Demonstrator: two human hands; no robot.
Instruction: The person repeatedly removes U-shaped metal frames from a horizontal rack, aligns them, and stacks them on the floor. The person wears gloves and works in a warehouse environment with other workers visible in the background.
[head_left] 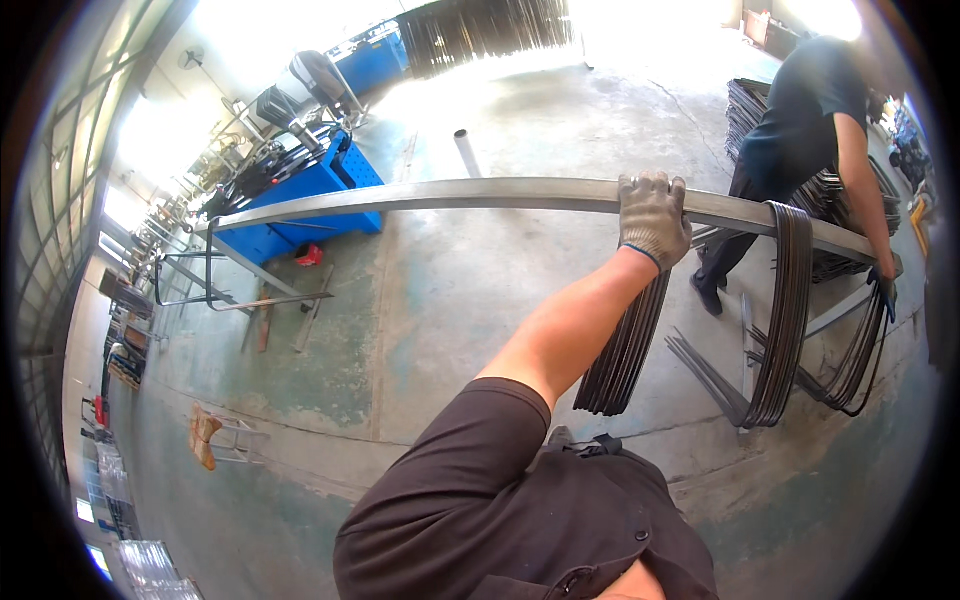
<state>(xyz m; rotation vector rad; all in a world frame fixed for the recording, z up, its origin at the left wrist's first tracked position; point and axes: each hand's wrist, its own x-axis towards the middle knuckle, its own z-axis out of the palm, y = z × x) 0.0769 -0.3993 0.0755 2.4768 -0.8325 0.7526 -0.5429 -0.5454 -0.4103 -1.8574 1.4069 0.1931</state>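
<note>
My left hand [655, 218], in a worn grey work glove, reaches forward from the left and closes over a long grey metal bar [480, 194]. A bundle of dark thin rods [625, 355] hangs just below this hand; its upper end is hidden by the hand and forearm. Farther right, bent dark rods [790, 310] loop over the bar and hang down in a bunch. More curved rods [850, 375] hang near its right end. There a co-worker's gloved hand [882, 290] touches the bar or the rods; I cannot tell which. My right hand is out of view.
The co-worker [800, 130] bends over at the right, beside stacked dark rods [745, 110]. A blue workbench [300, 205] holding parts stands at the left behind the bar. A small stool [225, 440] and a red object [309, 255] are on the floor, and a short upright pipe [465, 150] is beyond.
</note>
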